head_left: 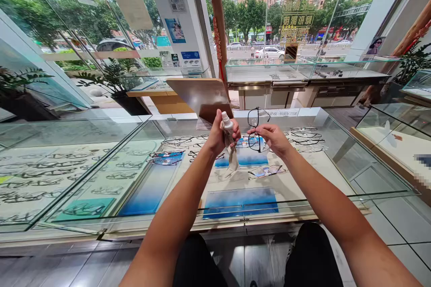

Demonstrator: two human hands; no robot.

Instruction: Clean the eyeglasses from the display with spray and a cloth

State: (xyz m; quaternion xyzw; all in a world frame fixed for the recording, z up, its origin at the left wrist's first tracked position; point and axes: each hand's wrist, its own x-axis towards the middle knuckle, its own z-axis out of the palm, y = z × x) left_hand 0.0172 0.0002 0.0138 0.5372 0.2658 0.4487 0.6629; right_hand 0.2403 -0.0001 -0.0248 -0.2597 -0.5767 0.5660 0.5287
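The head view is showing a long, clear-glass display case with a cream-coloured floor [323, 170] spreading across the middle; behind its far edge a brown, wood-grained board with rounded corners [200, 89] is leaning at a slant; inside the case a glossy, rectangular panel shading from blue to white [229, 197] is lying near the front edge, and rows of thin-framed spectacles [164, 158] are resting farther back.

Above the glass the person's left hand [217, 138] is curling closed, thumb upward; the right hand [272, 138] is pinching with thumb and fingers, though the exact part of the frame being gripped is not showing clearly. The dark-rimmed eyeglasses with clear lenses [253, 118] are standing on edge at the right fingertips, one lens sitting above the other, just beside the left hand and apart from it; a limp, beige cloth [232, 162] is hanging below the left hand; a small, white plastic bottle with a narrow nozzle [227, 121] is rising from the same grasp, its tip pointing upward.

The step in hand is seemingly one of readying the lenses for cleaning; the next move is probably calling for a light, steady pinch and a nozzle facing the lens.
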